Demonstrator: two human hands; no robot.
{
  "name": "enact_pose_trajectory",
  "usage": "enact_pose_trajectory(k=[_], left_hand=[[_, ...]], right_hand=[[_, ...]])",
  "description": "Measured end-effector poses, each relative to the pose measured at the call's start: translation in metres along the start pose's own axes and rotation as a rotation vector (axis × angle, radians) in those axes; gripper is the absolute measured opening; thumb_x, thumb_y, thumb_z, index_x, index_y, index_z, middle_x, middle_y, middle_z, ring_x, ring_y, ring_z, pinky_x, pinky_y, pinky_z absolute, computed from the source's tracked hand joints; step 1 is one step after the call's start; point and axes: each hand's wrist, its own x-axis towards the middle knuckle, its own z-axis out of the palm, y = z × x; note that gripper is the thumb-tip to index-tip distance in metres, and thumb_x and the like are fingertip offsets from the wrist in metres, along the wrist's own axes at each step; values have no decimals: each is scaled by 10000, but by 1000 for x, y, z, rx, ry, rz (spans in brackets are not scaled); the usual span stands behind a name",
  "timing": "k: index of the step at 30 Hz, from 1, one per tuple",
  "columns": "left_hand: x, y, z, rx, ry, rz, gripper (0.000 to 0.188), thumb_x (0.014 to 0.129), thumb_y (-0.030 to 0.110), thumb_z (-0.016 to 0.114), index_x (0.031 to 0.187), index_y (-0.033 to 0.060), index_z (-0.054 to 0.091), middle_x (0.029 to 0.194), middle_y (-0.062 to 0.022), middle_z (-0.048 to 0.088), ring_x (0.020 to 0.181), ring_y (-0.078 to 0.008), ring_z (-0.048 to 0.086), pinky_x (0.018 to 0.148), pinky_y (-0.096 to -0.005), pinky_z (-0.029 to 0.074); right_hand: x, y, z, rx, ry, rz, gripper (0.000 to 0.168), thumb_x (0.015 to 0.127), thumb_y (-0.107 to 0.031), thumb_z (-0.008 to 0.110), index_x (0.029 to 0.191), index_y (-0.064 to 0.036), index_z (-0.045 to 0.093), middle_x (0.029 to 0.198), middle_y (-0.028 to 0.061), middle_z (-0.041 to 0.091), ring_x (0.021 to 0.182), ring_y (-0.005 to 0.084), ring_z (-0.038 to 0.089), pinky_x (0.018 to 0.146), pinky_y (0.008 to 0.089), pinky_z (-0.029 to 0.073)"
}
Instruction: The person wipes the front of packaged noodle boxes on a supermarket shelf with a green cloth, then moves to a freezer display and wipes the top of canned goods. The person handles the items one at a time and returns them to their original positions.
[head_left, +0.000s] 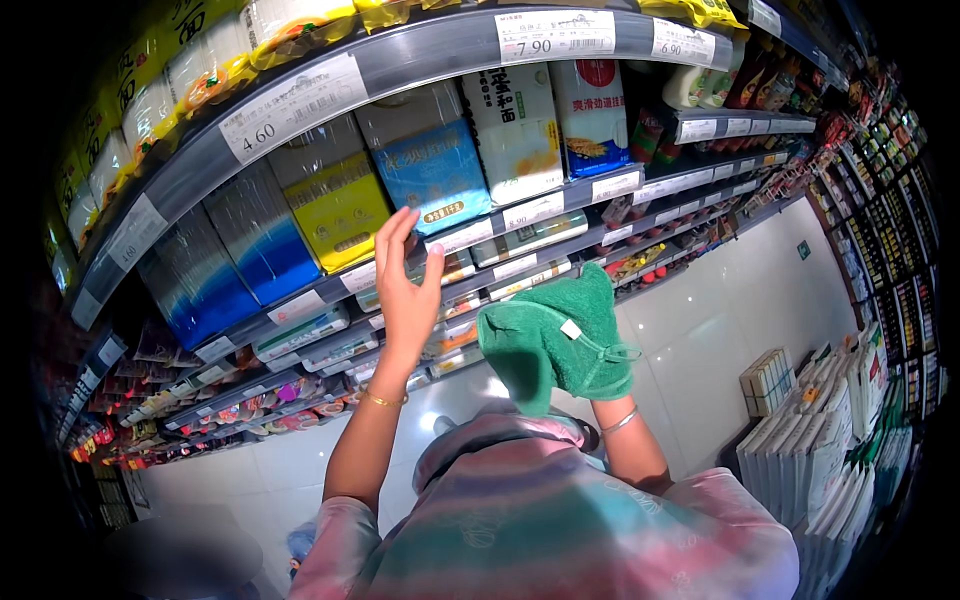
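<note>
My left hand (409, 289) is raised at the shelf edge with its fingers apart, holding nothing. Its fingertips are at the lower corner of a blue noodle pack (435, 176); whether they touch it I cannot tell. A green terry cloth (574, 337) with a small white tag and a hanging loop covers my right hand, which is hidden beneath it; only the wrist with a bracelet shows. Left of the blue pack stands a yellow pack (341, 214), and to its right are a white pack (517, 139) and a red, white and blue pack (592, 120).
A curved upper shelf edge (431, 52) with price labels runs above, under yellow noodle bags (304, 30). Lower shelves hold more packages. Stacked white bags (795, 442) stand on the tiled floor (667, 337) at right. Part of a person or object is blurred at lower left.
</note>
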Motion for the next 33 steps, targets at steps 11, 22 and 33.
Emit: enact_pose_trajectory(k=[11, 22, 33], left_hand=[[-61, -19, 37, -747, -848, -769, 363, 895, 211, 665, 1203, 49, 563, 1114, -28, 600, 1041, -93, 535, 908, -247, 418], [-58, -41, 20, -568, -434, -457, 311, 799, -39, 656, 1090, 33, 573, 1042, -35, 572, 976, -118, 572, 855, -261, 467], [32, -16, -2, 260, 31, -198, 549, 898, 229, 634, 1295, -72, 404, 1209, -254, 503, 1097, -395, 542, 933, -440, 440]], right_hand=[[-5, -48, -31, -186, -138, 84, 386, 936, -246, 545, 1262, -40, 520, 1144, 87, 619, 1086, 217, 577, 958, 368, 458], [3, -54, -22, -223, -133, 78, 399, 926, -230, 560, 1273, -39, 510, 1154, 88, 614, 1095, 220, 573, 969, 367, 449], [-14, -40, -21, -201, -57, 107, 415, 917, -215, 575, 1284, -37, 501, 1164, 90, 609, 1104, 222, 569, 980, 365, 439]])
